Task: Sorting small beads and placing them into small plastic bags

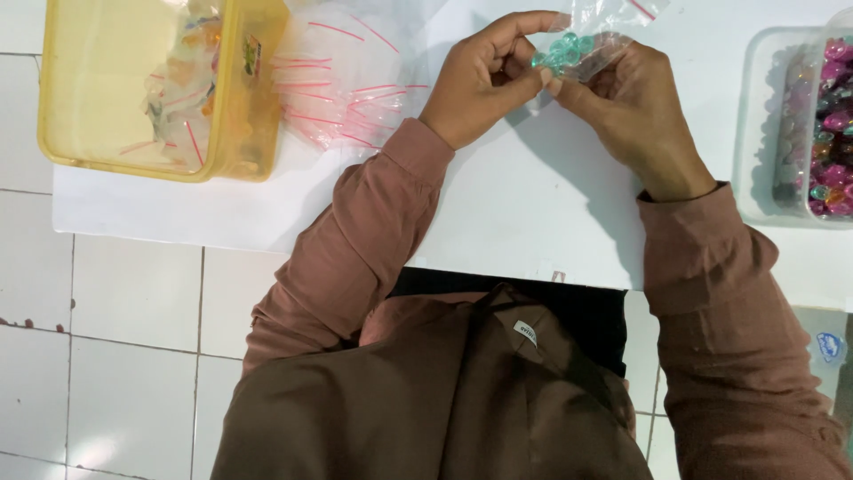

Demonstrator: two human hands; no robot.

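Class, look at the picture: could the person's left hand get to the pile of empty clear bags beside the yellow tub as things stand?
Probably yes: the bag pile lies open just beside the left hand, but that hand is pinching the small bead bag.

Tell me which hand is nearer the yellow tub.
Left. The left hand holds the small bag of green beads right of the yellow tub; the right hand is farther right.

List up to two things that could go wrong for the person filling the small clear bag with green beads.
1. The small clear bag is pinched between left hand and right hand; if the grip slips, green beads could scatter over the white table.
2. A right sleeve swing might knock the bead tub nearby.
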